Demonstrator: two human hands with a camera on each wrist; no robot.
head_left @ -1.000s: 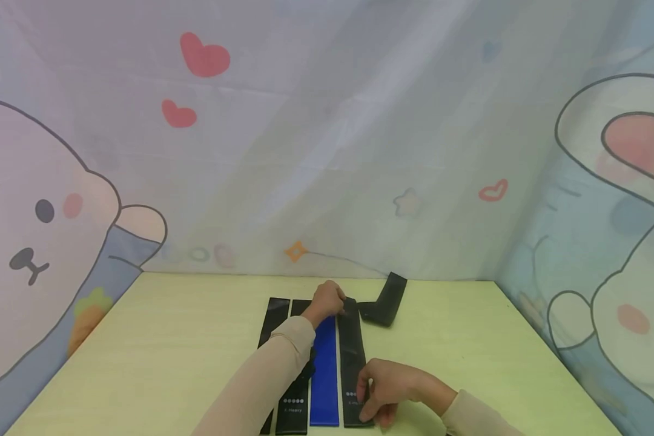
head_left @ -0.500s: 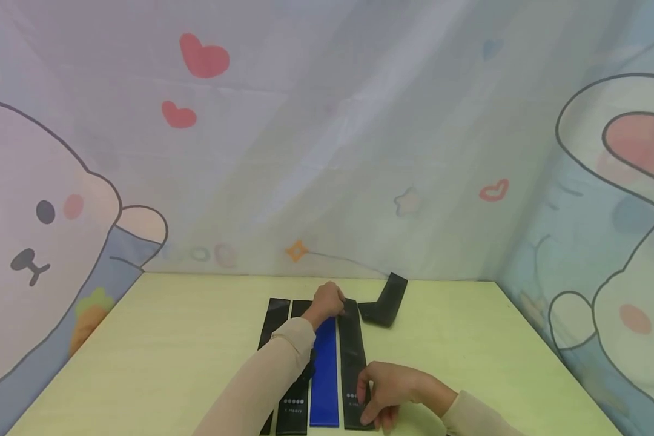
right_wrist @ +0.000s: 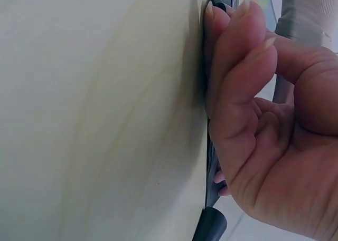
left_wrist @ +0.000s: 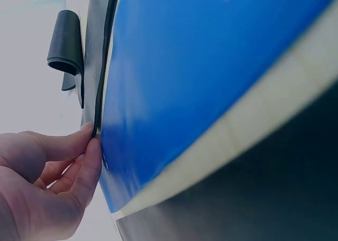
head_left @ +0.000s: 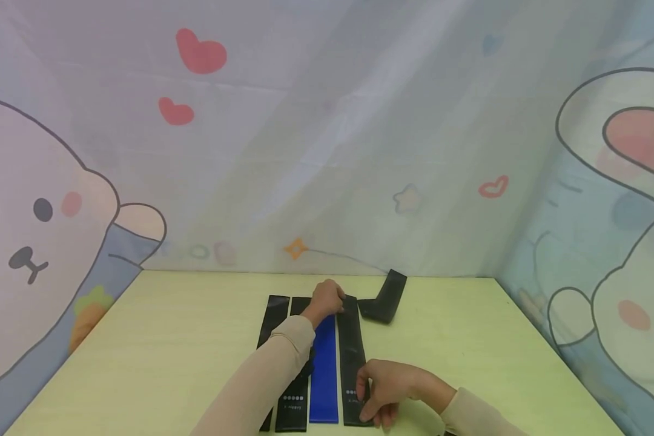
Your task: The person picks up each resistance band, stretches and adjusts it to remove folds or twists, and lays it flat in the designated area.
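Observation:
Several flat resistance bands lie side by side on the table, running away from me. Between the black ones is a blue band [head_left: 324,375]. My left hand [head_left: 327,298] reaches over the blue band and pinches the far end of the rightmost black band [head_left: 351,339]; the left wrist view shows thumb and fingertips on its edge. At that band's near end, my right hand [head_left: 392,384] holds the right edge with bent fingers, partly covering its white dots and print. Left of the blue strip lies another black band [head_left: 291,415] with printed dots, partly under my left forearm.
A further black band [head_left: 278,312] lies at the far left of the row. At the back right, a bent black band [head_left: 384,309] rests near the table's rear edge, partly curled up. A cartoon-printed curtain [head_left: 327,151] hangs behind the pale yellow table [head_left: 169,363].

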